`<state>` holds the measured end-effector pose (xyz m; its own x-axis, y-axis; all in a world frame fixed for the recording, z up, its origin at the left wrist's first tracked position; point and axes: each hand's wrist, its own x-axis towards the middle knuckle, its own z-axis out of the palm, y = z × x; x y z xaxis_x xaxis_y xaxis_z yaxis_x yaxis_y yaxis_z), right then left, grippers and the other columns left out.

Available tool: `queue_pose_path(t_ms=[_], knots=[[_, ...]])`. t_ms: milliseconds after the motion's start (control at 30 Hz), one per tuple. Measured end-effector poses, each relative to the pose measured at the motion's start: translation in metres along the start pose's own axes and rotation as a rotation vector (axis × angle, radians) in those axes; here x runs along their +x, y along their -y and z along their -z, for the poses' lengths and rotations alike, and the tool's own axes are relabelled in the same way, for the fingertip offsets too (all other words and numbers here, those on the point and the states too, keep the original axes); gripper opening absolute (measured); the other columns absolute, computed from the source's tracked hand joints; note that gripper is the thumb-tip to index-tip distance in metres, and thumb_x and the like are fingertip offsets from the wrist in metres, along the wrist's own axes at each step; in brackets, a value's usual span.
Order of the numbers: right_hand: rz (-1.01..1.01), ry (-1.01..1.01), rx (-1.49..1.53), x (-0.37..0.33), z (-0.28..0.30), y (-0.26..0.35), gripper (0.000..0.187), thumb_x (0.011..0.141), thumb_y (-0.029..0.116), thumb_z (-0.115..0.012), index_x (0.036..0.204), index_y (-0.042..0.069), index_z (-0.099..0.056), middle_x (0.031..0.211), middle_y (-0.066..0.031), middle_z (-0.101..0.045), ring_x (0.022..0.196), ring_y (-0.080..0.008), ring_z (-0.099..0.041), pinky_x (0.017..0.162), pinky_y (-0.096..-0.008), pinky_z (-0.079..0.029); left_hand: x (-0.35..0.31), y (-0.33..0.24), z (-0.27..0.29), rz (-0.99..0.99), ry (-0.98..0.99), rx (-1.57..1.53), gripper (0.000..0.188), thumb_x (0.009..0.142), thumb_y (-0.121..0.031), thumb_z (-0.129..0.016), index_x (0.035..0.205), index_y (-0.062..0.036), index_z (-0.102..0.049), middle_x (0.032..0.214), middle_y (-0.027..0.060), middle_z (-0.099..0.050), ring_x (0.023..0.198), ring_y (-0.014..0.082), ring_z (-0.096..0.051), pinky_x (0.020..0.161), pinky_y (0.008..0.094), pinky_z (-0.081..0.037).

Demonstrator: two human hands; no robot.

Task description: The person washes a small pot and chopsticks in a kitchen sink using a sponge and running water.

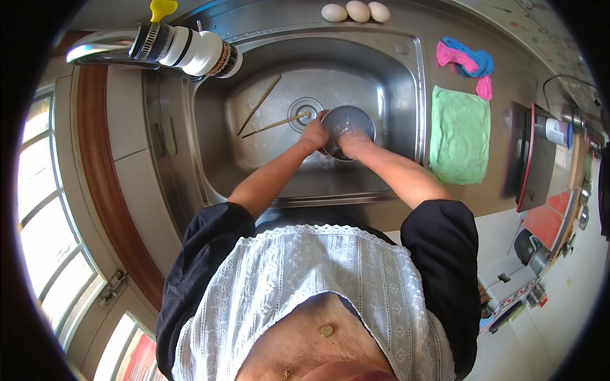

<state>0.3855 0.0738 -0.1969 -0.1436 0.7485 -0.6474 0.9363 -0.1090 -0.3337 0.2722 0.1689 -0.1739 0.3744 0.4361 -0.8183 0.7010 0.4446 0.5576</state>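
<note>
Stainless-steel desk (457, 198) bordered a grey metal sink (254, 155). Bare forearms (400, 168) converged forward: left hand (314, 134) holding a round grey metal bowl (348, 115) there, right hand (353, 145) dipped inside, finger spread indiscernible. Two slender wooden sticks (259, 105) lay leftward, three white eggs (357, 11) beyond.

A round bowl (351, 117) in a steel sink (257, 159)
The left hand (313, 134) holds the bowl's side, the right hand (353, 143) is down inside it; two thin sticks (259, 105) lie in the sink, three eggs (358, 11) beyond it, a green cloth (460, 136) to its right.
</note>
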Motion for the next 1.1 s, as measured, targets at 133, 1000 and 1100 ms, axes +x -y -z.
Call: queue_pose_path(t_ms=[133, 1000, 1100], knots=[[0.022, 0.029, -0.355, 0.011, 0.025, -0.005, 0.023, 0.084, 0.017, -0.053, 0.094, 0.012, -0.072, 0.099, -0.0074, -0.068, 0.099, -0.0225, -0.063, 0.085, -0.0375, -0.047, -0.004, -0.005, 0.002, 0.001, 0.011, 0.011, 0.059, 0.083, 0.001, -0.040, 0.138, -0.0199, -0.035, 0.114, 0.0213, -0.059, 0.080, 0.0382, -0.067, 0.048, 0.0433, -0.059], [0.069, -0.048, -0.507, 0.020, 0.011, -0.012, 0.024, 0.085, 0.019, -0.053, 0.100, 0.014, -0.071, 0.105, -0.0028, -0.068, 0.104, -0.0189, -0.061, 0.099, -0.0346, -0.035, 0.004, 0.005, -0.003, -0.058, 0.029, -0.057, 0.062, 0.083, -0.001, -0.037, 0.141, -0.0197, -0.030, 0.111, 0.0207, -0.060, 0.077, 0.0388, -0.066, 0.046, 0.0445, -0.058], [-0.013, 0.045, -0.477, 0.007, 0.026, -0.007, 0.026, 0.083, 0.021, -0.054, 0.099, 0.011, -0.071, 0.107, -0.0056, -0.067, 0.103, -0.0199, -0.061, 0.101, -0.0346, -0.033, 0.005, 0.012, -0.005, -0.080, -0.047, -0.042, 0.059, 0.083, 0.000, -0.036, 0.139, -0.0179, -0.034, 0.114, 0.0224, -0.058, 0.080, 0.0385, -0.066, 0.046, 0.0444, -0.058]])
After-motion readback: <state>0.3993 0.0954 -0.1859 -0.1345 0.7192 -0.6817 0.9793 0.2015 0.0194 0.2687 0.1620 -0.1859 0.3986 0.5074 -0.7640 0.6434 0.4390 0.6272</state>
